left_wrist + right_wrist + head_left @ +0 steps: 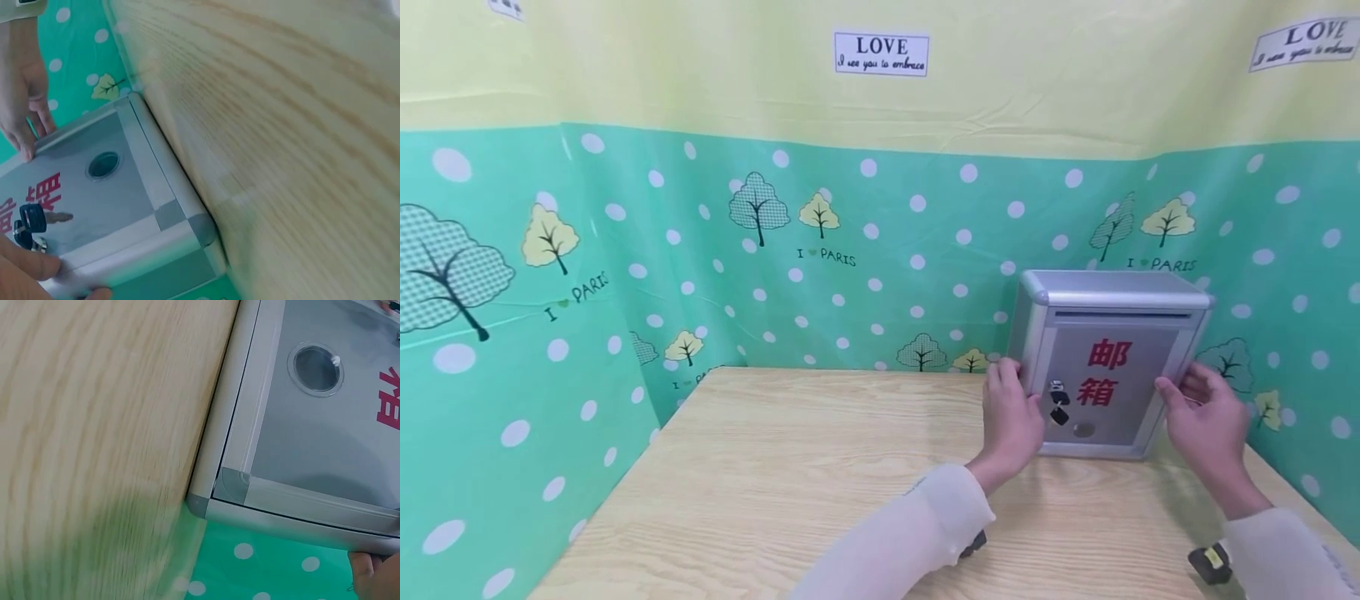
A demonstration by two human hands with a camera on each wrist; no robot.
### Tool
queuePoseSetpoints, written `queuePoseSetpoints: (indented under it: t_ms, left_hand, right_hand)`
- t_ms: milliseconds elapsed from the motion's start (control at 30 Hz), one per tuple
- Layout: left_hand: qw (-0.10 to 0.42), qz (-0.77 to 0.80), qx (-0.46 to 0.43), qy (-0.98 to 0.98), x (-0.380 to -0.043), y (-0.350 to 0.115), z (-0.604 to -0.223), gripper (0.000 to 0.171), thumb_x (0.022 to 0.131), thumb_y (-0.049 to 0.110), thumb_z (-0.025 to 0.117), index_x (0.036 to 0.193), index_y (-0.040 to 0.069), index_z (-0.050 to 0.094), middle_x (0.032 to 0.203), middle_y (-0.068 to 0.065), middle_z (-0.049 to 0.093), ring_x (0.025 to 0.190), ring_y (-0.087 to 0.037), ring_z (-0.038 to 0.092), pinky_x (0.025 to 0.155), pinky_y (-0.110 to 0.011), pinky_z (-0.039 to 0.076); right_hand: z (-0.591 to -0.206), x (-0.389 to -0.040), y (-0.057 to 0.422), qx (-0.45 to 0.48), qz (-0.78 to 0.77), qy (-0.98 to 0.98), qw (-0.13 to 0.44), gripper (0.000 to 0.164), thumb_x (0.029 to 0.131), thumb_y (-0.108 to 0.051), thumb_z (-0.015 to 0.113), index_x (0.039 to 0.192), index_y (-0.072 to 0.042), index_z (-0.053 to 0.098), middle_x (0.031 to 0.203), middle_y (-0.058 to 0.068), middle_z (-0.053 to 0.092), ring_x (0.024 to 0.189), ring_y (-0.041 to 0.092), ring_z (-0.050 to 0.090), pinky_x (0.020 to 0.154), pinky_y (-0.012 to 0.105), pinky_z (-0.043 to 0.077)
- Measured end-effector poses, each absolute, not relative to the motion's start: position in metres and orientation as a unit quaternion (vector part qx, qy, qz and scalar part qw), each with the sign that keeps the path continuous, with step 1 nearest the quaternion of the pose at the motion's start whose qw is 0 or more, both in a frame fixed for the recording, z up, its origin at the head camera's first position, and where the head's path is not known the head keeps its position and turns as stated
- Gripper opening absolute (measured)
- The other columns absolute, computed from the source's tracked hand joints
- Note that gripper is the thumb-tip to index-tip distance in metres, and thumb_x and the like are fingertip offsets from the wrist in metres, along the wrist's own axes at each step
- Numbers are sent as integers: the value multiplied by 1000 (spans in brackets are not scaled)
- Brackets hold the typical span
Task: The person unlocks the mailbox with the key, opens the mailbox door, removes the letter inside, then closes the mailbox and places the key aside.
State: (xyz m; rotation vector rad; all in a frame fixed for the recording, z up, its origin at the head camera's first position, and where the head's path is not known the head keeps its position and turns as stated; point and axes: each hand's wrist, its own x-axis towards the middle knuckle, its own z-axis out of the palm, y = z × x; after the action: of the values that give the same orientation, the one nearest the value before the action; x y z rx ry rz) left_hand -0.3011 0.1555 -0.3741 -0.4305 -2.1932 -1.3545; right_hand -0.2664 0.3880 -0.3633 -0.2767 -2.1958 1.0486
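A silver metal mailbox with red characters stands upright at the right of the table, its slot near the top of the front. My left hand grips its left side, thumb at the front edge and fingers along the side. On the opposite side, my right hand holds the right edge with the thumb on the front frame. Two black keys hang from the lock beside the left thumb. A round window sits low on the front panel. In both wrist views the box's bottom edge meets the tabletop.
The light wooden table reaches left and forward of the box. Behind it and along the sides hangs a green and yellow curtain with dots and trees. Black wrist straps show under the white sleeves.
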Motion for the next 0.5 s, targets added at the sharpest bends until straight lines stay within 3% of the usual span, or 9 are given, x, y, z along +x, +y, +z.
queuePoseSetpoints:
  t_ms: [333,500]
  left_hand:
    - [266,-502,-139,-811,-297,156,-375,43,81,1,69,116,14,47,109,4,46,100,-13,50,87,-24,51]
    - [268,-496,-145,-813,-299,156,-376,44,81,2,70,117,14,47,107,4,46,99,-12,51,87,-24,51]
  right_hand:
    - [-365,-266,378,-146,399,-829,362,56,93,-32,60,141,-9,44,129,19,56,108,17,58,81,10,49]
    - [-364,-264,375,-144,386,-827,383,50,93,-32,60,138,-14,50,127,14,59,107,18,60,82,8,47]
